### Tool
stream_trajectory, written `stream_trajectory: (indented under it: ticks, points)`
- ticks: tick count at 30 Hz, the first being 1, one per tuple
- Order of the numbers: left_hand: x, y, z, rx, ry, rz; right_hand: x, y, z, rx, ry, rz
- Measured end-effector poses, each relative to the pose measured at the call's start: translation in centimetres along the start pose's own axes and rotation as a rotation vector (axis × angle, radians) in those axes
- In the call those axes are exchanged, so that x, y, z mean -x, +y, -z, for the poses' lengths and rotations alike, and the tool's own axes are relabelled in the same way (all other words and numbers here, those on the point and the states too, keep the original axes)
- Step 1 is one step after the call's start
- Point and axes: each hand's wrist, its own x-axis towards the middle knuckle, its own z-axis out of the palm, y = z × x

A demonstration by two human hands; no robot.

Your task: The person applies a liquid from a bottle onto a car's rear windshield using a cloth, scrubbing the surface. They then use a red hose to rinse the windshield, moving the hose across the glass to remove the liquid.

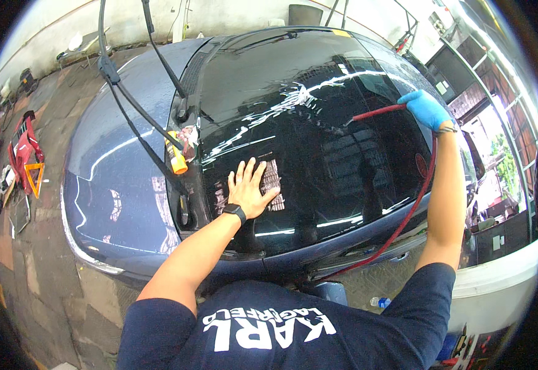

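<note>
A blue car's wet, dark windshield (324,179) stretches out in front of me. My left hand (250,188), bare and with a dark watch at the wrist, lies on the glass with its fingers spread. Farther right, my right hand (426,110) wears a blue glove and is closed around a red hose (380,113). The hose end points left, low over the glass; a pale streak beside it looks like water. From the glove the hose runs down past the car's near side. Beside the left edge of the glass sit an orange-yellow bottle (178,161) and a crumpled cloth (188,140).
Two wiper arms (139,114) stand raised off the glass, left of my left hand. The blue hood (118,185) extends left. Red car parts (25,145) and an orange warning triangle (34,177) lie on the tiled floor. A yellow sticker (341,33) marks the windshield's far edge.
</note>
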Motion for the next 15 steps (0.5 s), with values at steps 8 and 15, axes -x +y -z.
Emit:
stream_trajectory:
  ticks: [8, 15]
  points:
    - [0.3, 0.5, -0.2, -0.016, 0.005, -0.017, 11.6, -3.4, 1.0, -0.168, -0.085, -0.219]
    - [0.3, 0.4, -0.5, -0.018, -0.014, -0.009, 18.0, -8.2, 1.9, -0.111, -0.118, -0.16]
